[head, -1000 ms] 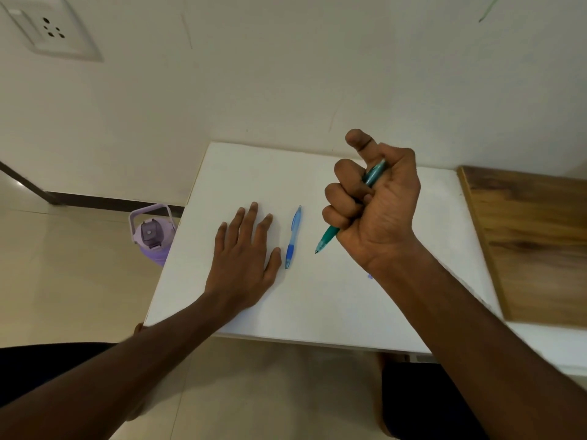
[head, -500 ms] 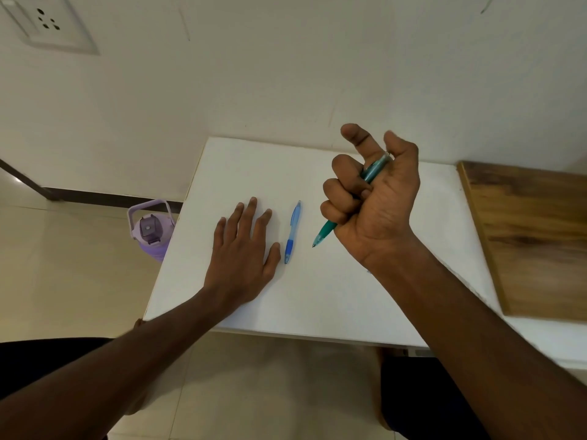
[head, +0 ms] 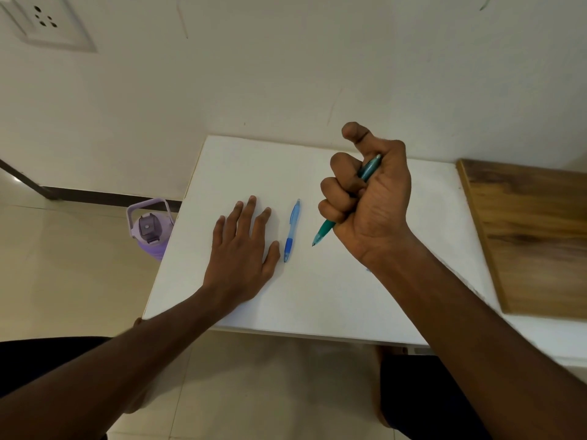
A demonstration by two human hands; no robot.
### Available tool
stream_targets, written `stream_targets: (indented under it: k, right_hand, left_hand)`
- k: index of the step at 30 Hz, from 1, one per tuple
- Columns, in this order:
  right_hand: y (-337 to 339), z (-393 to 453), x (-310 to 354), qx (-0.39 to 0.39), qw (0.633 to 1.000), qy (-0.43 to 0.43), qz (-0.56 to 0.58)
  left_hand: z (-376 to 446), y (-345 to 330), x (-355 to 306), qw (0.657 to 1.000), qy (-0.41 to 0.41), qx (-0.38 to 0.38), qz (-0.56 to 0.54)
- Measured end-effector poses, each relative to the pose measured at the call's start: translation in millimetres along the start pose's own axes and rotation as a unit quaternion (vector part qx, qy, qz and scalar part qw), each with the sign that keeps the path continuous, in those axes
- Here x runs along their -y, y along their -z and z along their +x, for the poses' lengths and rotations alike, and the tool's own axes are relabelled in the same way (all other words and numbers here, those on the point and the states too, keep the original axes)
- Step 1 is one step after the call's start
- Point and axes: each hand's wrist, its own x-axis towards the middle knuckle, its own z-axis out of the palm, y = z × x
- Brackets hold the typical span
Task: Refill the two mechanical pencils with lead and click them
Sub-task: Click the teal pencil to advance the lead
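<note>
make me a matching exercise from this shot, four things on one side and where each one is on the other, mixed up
Things:
1. teal pencil
2. blue pencil
3. purple bottle
4. wooden board

Places:
A. on the floor, left of the white table
B. gripped in the right hand, tip pointing down
C. lying flat on the table, just right of the left hand
D. at the table's right edge

Pairs: 1-B, 2-C, 3-A, 4-D

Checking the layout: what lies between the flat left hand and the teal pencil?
Head view: the blue mechanical pencil lies between left hand and teal pencil.
</note>
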Motion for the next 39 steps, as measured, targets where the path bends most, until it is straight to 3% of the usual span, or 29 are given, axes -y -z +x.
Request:
stream_targets:
  k: [39]
  right_hand:
    - [0.7, -0.1, -3.2, 0.025, 0.999, 0.010, -0.024]
  left_hand:
    - [1.0, -5.1, 4.2, 1.000, -0.027, 0.008, -0.010]
